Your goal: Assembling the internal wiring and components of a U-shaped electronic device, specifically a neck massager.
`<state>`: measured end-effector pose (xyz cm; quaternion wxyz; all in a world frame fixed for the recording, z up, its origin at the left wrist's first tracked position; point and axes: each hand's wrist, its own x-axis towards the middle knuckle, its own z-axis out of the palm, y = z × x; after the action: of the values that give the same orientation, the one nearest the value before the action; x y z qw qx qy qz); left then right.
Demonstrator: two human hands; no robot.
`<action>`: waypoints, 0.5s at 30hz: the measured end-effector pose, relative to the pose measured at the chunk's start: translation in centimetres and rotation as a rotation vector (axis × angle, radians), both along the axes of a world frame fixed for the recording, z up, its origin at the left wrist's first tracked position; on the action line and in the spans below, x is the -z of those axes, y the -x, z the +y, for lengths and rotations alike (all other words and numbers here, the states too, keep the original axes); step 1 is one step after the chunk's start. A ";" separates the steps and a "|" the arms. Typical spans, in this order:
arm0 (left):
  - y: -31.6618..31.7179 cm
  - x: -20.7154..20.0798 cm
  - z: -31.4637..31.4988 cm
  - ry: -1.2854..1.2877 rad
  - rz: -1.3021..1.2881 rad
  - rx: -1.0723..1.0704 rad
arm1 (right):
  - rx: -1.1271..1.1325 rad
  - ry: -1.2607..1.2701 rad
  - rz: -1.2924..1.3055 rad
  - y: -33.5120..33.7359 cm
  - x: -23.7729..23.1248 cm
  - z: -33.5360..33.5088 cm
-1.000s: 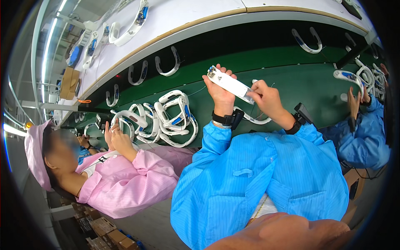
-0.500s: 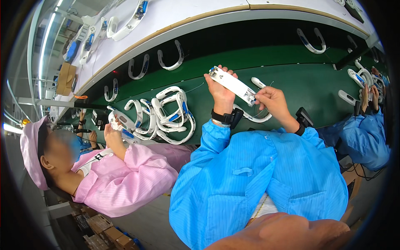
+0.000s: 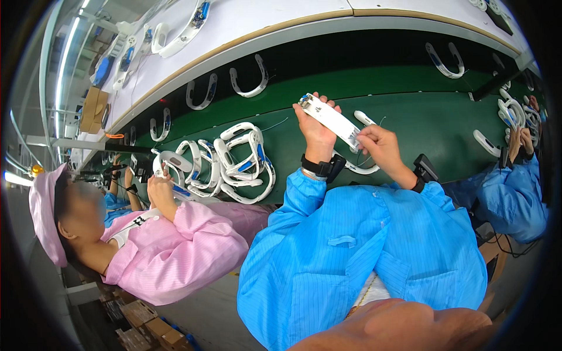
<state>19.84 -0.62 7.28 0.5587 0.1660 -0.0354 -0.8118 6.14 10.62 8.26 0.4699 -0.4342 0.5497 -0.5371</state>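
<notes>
Head view — wearer's two hands, one white casing held

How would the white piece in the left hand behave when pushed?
The white piece is probably stiff: no sag shows between left hand and right hand. Its far end may be fragile, with small parts exposed.

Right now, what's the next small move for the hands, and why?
Probably a light adjustment by the right hand at the lower-right end of the white curved piece: that hand is at that end, and the left hand supports the piece from beneath. Exactly what it pinches is too small to tell.
</notes>
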 end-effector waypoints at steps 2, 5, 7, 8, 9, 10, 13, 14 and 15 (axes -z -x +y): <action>0.0 0.2 -0.2 -0.008 -0.023 0.003 | -0.024 0.051 -0.003 -0.2 0.1 -0.6; -0.4 0.9 -0.6 0.040 0.028 -0.013 | -0.012 0.079 0.024 -0.3 -0.1 -0.7; -0.4 0.1 -0.4 0.002 0.003 -0.022 | 0.039 0.042 -0.099 -0.6 -0.4 0.0; -0.4 0.1 -0.3 0.002 0.004 -0.024 | 0.037 0.041 -0.098 -0.5 0.0 0.1; -0.3 0.1 -0.2 0.012 0.006 -0.018 | 0.018 0.067 -0.134 -0.3 0.9 0.2; -0.3 0.1 -0.1 0.023 0.009 -0.011 | -0.001 0.092 -0.170 -0.1 1.4 0.3; 0.2 -0.3 0.3 0.028 -0.045 -0.025 | -0.049 0.058 -0.053 0.0 1.1 -0.9; 0.2 -0.4 0.2 0.029 -0.045 -0.026 | -0.050 0.059 -0.053 -0.1 0.6 -1.0; 0.1 -0.4 0.2 0.033 -0.057 -0.045 | -0.017 0.031 -0.072 -0.3 -0.1 -1.0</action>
<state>19.71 -0.44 7.72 0.5784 0.1803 -0.0611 -0.7932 6.41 9.58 8.32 0.4870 -0.4266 0.5204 -0.5569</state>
